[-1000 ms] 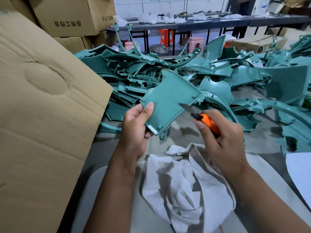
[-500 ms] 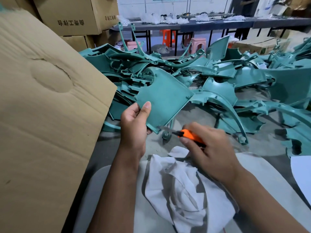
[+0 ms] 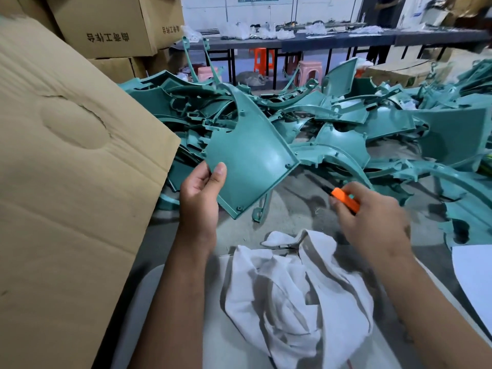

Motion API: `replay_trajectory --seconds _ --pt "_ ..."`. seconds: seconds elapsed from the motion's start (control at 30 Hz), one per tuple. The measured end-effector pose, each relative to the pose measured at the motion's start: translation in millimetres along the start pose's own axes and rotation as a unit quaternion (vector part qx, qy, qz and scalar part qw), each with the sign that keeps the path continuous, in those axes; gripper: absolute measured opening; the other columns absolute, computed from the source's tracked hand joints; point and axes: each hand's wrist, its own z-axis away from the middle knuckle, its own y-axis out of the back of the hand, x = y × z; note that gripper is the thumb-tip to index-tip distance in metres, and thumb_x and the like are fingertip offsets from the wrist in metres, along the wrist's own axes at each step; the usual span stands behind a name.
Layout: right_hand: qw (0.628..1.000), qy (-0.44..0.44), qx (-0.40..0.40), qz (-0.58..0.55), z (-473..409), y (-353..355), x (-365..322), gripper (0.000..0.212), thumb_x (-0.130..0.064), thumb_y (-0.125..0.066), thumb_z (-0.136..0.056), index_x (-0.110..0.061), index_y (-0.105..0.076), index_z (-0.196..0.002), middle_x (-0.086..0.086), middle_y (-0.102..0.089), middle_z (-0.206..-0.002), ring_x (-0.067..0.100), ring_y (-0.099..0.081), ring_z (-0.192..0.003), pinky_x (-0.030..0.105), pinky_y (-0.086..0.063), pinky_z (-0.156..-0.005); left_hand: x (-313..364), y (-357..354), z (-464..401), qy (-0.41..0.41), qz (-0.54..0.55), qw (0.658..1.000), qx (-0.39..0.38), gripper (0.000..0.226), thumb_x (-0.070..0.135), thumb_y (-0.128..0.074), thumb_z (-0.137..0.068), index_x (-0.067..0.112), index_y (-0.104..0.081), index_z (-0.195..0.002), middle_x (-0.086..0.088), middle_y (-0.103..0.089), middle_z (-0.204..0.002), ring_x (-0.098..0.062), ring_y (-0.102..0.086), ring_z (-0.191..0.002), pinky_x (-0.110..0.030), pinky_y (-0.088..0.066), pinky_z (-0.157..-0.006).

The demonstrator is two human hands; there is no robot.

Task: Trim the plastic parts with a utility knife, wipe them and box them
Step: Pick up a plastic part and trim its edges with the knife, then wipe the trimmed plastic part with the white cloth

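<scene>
My left hand (image 3: 198,194) grips a teal curved plastic panel (image 3: 250,153) by its lower left edge, thumb on its face, and holds it up over the bench. My right hand (image 3: 370,222) grips an orange utility knife (image 3: 345,199), whose tip points left toward the panel's lower right edge and stands a little apart from it. The blade itself is too blurred to make out. A crumpled white cloth (image 3: 295,291) lies below both hands.
A large heap of teal plastic parts (image 3: 386,123) covers the bench behind the hands. An open cardboard box flap (image 3: 66,169) rises on the left. Stacked cartons (image 3: 111,27) stand at the back left, tables and stools beyond. A white sheet (image 3: 476,278) lies at the right.
The panel has turned and risen in my left hand. My right hand with the knife has drawn back to the right, away from the panel's edge.
</scene>
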Motion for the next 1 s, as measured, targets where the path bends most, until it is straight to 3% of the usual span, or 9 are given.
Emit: replay_trajectory --seconds 0.07,0.2,0.3,0.43,0.53,0.67,0.77,0.87,1.0 --pt "0.998 0.010 -0.047 0.026 0 0 -6 0.027 -0.051 -0.077 -0.087 -0.033 -0.069 -0.105 -0.010 -0.063 -0.074 0.020 -0.058 -0.071 0.032 -0.049 -0.061 -3 1 -2 -0.026 -0.013 0.999 0.032 0.022 0.026 -0.055 -0.098 0.030 -0.076 -0.096 -0.002 -0.071 -0.109 -0.021 -0.061 -0.108 -0.056 -0.047 -0.108" --pt "0.981 0.142 -0.121 -0.053 6 14 -16 0.059 -0.080 -0.062 -0.077 -0.038 -0.065 -0.118 -0.017 -0.059 -0.107 0.013 -0.049 -0.109 0.040 -0.048 -0.094 -2 -1 -4 -0.061 -0.041 0.995 0.074 0.022 0.026 -0.044 -0.104 0.031 -0.066 -0.106 0.027 -0.072 -0.105 0.009 -0.062 -0.106 -0.012 -0.048 -0.091" --pt "0.899 0.198 -0.341 -0.192 12 29 -28 0.063 -0.095 -0.055 -0.071 -0.054 -0.065 -0.117 -0.029 -0.060 -0.117 -0.004 -0.055 -0.115 0.032 -0.050 -0.099 -1 0 -3 -0.063 -0.050 0.993 0.086 0.026 0.031 -0.041 -0.106 0.039 -0.064 -0.099 0.024 -0.071 -0.097 0.003 -0.067 -0.093 -0.020 -0.058 -0.069" --pt "0.781 0.324 -0.521 -0.119 23 31 -38 0.079 -0.068 -0.088 -0.062 -0.048 -0.061 -0.133 -0.027 -0.046 -0.133 0.001 -0.039 -0.134 0.025 -0.036 -0.111 -4 1 -4 -0.063 -0.054 0.992 0.098 0.032 0.033 -0.039 -0.108 0.048 -0.064 -0.095 0.009 -0.072 -0.099 -0.023 -0.074 -0.084 -0.036 -0.058 -0.048" --pt "0.789 0.369 -0.474 -0.130 31 23 -45 0.048 -0.037 -0.095 -0.069 -0.036 -0.076 -0.112 -0.017 -0.050 -0.131 0.007 -0.042 -0.125 0.024 -0.042 -0.102 -5 2 -6 -0.059 -0.037 0.990 0.121 0.023 0.034 -0.040 -0.105 0.038 -0.062 -0.101 -0.001 -0.068 -0.105 -0.031 -0.068 -0.094 -0.045 -0.060 -0.055" --pt "0.814 0.301 -0.418 -0.269 32 16 -46 0.016 -0.002 -0.080 -0.081 -0.015 -0.073 -0.089 -0.005 -0.070 -0.096 0.011 -0.067 -0.093 0.037 -0.054 -0.077 -3 2 -9 -0.032 0.003 0.989 0.145 0.032 0.022 -0.050 -0.106 0.011 -0.056 -0.136 -0.017 -0.064 -0.134 -0.049 -0.059 -0.121 -0.073 -0.046 -0.097" --pt "0.808 0.195 -0.333 -0.445 28 23 -43 0.019 -0.014 -0.074 -0.085 -0.025 -0.070 -0.099 -0.006 -0.072 -0.093 0.009 -0.067 -0.084 0.024 -0.053 -0.070 -1 -2 -7 -0.007 0.061 0.989 0.131 0.039 0.010 -0.064 -0.096 0.009 -0.057 -0.134 -0.020 -0.065 -0.132 -0.053 -0.060 -0.119 -0.068 -0.048 -0.100" --pt "0.741 -0.001 -0.248 -0.625 23 19 -47 0.030 -0.002 -0.066 -0.090 -0.022 -0.067 -0.113 0.002 -0.071 -0.088 0.017 -0.064 -0.071 0.024 -0.052 -0.057 2 -11 -2 -0.005 0.108 0.991 0.084 0.047 0.006 -0.067 -0.087 0.011 -0.058 -0.133 -0.013 -0.069 -0.129 -0.037 -0.064 -0.120 -0.063 -0.046 -0.105" --pt "0.698 -0.204 -0.180 -0.662 21 12 -45 0.020 -0.003 -0.054 -0.104 -0.017 -0.067 -0.109 -0.003 -0.076 -0.087 0.011 -0.073 -0.070 0.023 -0.059 -0.055 0 -35 7 0.012 0.145 0.989 0.029 0.045 0.000 -0.069 -0.078 0.012 -0.063 -0.121 -0.005 -0.075 -0.115 -0.025 -0.070 -0.109 -0.042 -0.058 -0.092"
